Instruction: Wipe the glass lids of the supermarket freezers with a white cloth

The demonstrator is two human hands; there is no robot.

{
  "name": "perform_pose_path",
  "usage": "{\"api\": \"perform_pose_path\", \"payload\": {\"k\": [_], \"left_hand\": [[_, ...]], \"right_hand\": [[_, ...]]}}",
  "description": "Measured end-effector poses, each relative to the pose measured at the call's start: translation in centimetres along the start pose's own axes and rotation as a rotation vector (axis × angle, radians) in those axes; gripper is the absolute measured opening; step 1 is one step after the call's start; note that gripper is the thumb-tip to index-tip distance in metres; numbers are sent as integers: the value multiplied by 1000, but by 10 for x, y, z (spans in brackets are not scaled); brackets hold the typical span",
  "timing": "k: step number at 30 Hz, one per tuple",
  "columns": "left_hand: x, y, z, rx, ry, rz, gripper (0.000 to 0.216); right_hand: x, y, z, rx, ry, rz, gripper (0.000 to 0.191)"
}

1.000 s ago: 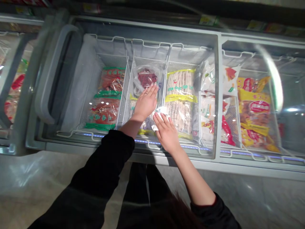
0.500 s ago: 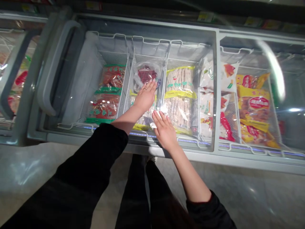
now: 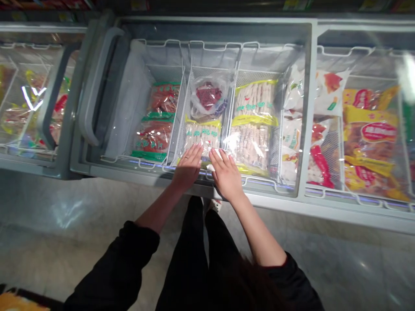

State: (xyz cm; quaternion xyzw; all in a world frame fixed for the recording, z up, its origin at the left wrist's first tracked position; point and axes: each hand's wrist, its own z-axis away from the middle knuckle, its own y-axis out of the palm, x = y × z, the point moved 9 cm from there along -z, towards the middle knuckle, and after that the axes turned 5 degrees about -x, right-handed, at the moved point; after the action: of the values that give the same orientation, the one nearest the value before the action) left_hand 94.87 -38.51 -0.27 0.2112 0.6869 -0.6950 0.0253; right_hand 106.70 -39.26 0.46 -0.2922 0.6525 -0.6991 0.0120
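My left hand (image 3: 189, 166) lies flat, fingers stretched out, on the glass lid (image 3: 214, 31) of a chest freezer near its front edge. Beside it, my right hand (image 3: 225, 172) also rests flat on the glass, with a crumpled white tissue (image 3: 210, 166) showing under its fingers. Below the glass, closest to my hands, is a yellow-edged bag of pale food (image 3: 202, 131). Behind that bag sits a clear bag of dark red food (image 3: 209, 96). Larger yellow-edged packs of pale strips (image 3: 254, 103) are to the right.
Left of my hands, green-edged packs (image 3: 154, 136) lie in a wire basket, near the lid's curved grey handle (image 3: 89, 86). On the right are white bags (image 3: 329, 88) and yellow packs (image 3: 369, 129). Another freezer (image 3: 26, 162) adjoins on the left. Grey floor (image 3: 106, 207) lies below.
My left hand has drawn back across the glass toward the front edge, level with my right hand. The right hand stays on the tissue. The view has shifted left.
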Motion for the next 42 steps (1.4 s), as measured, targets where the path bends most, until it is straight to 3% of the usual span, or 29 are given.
{"api": "perform_pose_path", "payload": {"k": [5, 11, 15, 19, 23, 28, 32, 35, 38, 42], "left_hand": [[2, 4, 7, -30, -27, 9, 57], [6, 3, 8, -82, -27, 6, 54], [10, 4, 6, -40, -42, 37, 54], [11, 4, 5, -30, -21, 70, 56], [11, 5, 5, -68, 15, 51, 56], [11, 6, 4, -137, 40, 46, 56], [11, 6, 3, -151, 44, 66, 57], [11, 7, 3, -146, 36, 85, 59], [10, 6, 3, -154, 30, 88, 59], [10, 4, 3, -174, 29, 71, 56]], "right_hand": [[-12, -2, 27, 28, 1, 29, 67], [-8, 6, 6, -69, 156, 19, 67], [12, 14, 1, -40, 60, -16, 66], [10, 10, 31, 24, -8, -22, 68], [-9, 3, 49, -2, 98, 6, 69], [-5, 11, 31, -107, 233, 21, 68], [25, 24, 31, -35, 65, -12, 67], [26, 22, 50, 28, -10, -11, 64], [8, 14, 64, 24, 51, 17, 63], [0, 12, 61, -80, 187, 73, 65]]}}
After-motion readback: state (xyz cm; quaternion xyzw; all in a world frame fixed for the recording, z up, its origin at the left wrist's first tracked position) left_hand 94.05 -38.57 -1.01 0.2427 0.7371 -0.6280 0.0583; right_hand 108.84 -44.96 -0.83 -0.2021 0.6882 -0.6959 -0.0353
